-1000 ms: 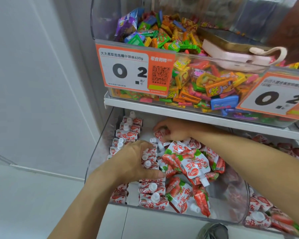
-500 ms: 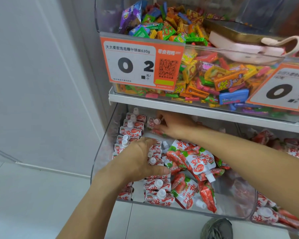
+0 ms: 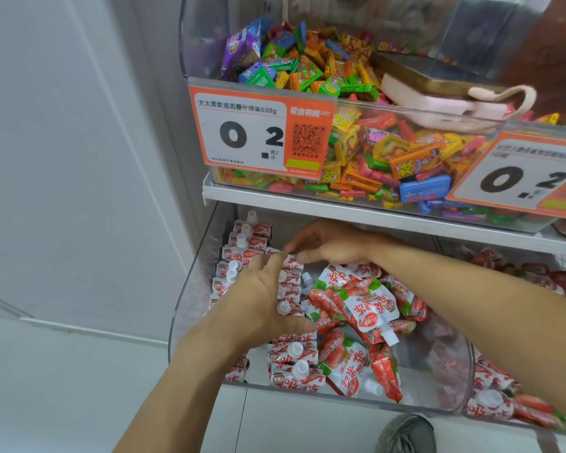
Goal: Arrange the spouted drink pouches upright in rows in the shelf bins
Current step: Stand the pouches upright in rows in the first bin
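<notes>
2 rows of pouches (image 3: 242, 256) stand upright with caps up along the left side of the shelf bin (image 3: 190, 289), and I judge the second row is the one being built. My left hand (image 3: 258, 305) lies flat over that row, fingers spread and pressing on it rather than closed round anything. My right hand (image 3: 327, 245) reaches in under the shelf edge (image 3: 340, 209) and pinches what looks like a pouch top at the far end of the row, though I cannot tell how firmly. Loose pouches (image 3: 356, 305) lie flat in a heap just right of the row, long axes tilted every way, nearer my right hand.
</notes>
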A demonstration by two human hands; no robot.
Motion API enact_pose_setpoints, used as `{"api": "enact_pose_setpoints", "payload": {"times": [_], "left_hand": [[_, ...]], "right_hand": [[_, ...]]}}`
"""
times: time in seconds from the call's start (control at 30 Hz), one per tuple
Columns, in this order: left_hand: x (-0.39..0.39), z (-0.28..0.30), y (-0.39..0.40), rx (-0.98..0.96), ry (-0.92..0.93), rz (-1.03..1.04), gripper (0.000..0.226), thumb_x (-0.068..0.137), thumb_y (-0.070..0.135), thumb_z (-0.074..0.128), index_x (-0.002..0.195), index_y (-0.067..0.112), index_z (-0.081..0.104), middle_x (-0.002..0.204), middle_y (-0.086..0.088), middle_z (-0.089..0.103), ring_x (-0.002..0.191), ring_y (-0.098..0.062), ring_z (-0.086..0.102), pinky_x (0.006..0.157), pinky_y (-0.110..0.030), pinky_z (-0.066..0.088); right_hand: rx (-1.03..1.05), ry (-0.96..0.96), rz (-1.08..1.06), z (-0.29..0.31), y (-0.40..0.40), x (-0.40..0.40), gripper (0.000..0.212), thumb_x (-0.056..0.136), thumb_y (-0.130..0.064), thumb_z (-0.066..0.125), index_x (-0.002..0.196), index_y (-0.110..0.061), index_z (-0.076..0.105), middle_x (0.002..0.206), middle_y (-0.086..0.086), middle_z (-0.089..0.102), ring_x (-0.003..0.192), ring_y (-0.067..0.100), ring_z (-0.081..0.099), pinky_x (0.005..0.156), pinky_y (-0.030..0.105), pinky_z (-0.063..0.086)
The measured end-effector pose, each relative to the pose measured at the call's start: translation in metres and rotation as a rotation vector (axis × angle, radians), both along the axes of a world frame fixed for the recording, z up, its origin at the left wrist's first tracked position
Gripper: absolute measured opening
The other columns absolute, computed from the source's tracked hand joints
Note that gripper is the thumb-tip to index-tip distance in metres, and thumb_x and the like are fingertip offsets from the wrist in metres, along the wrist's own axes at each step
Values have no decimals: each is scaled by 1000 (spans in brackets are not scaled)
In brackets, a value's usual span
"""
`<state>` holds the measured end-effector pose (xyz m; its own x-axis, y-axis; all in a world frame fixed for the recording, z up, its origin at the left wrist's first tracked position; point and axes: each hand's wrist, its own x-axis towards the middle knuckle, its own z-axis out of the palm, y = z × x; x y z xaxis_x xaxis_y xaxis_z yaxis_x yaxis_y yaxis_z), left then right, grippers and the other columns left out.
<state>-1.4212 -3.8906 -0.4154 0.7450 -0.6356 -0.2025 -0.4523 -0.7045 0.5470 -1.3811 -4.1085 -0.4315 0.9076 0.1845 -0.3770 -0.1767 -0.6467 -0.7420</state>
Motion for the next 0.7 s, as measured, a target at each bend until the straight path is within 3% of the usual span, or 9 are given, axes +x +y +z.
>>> {"api": "enact_pose_setpoints", "payload": {"times": [0.1, 0.17, 0.27, 0.33, 0.37, 0.5, 0.7], "left_hand": [[3, -1, -1, -36, -20, -26, 120, 59, 61, 82, 151, 37, 8, 159, 6, 10, 146, -22, 17, 115, -40, 31], [6, -1, 1, -22, -4, -69, 120, 61, 62, 80, 153, 38, 7, 162, 10, 2, 148, -17, 10, 117, -34, 23], [11, 0, 2, 39, 55, -114, 113, 62, 65, 77, 153, 30, 20, 161, 15, 6, 146, -11, 19, 111, -24, 25], [15, 1, 1, 51, 73, -111, 112, 61, 66, 78, 152, 27, 26, 161, 14, 11, 144, -12, 24, 111, -25, 28], [16, 1, 0, 47, 79, -102, 112, 59, 65, 79, 151, 26, 28, 161, 14, 13, 144, -12, 25, 111, -26, 29], [17, 1, 0, 43, 75, -88, 113, 58, 63, 81, 151, 25, 30, 161, 12, 15, 144, -14, 26, 113, -29, 30], [17, -1, 1, 40, 66, -86, 112, 59, 64, 80, 151, 23, 31, 160, 12, 16, 143, -12, 28, 108, -23, 29]], "right_hand": [[2, -12, 9, -4, -3, 1, 24, 90, -10, 71, 114, -8, 72, 105, -4, 73, 88, -8, 65, 82, 6, 46], [25, -15, -2, -5, -4, 0, 24, 90, -6, 70, 114, -5, 71, 104, 0, 71, 85, -9, 64, 81, 5, 46], [-17, -30, -54, -9, -11, 1, 28, 91, 2, 66, 119, 2, 64, 108, 6, 65, 95, 6, 63, 83, 10, 48], [-154, -47, -49, -9, -16, 4, 28, 88, 4, 69, 116, 3, 64, 107, 8, 63, 104, 21, 63, 89, 25, 51], [-217, -23, -17, -10, -17, 7, 29, 87, 1, 71, 115, 1, 66, 107, 9, 65, 107, 25, 64, 91, 31, 52], [-322, 73, 119, -4, -12, 11, 35, 86, -31, 77, 114, -11, 73, 114, 1, 71, 105, 15, 65, 91, 26, 49], [-356, 294, 147, -6, -11, 13, 48, 65, -53, 86, 102, -25, 76, 107, -7, 75, 103, 15, 69, 95, 42, 56]]}}
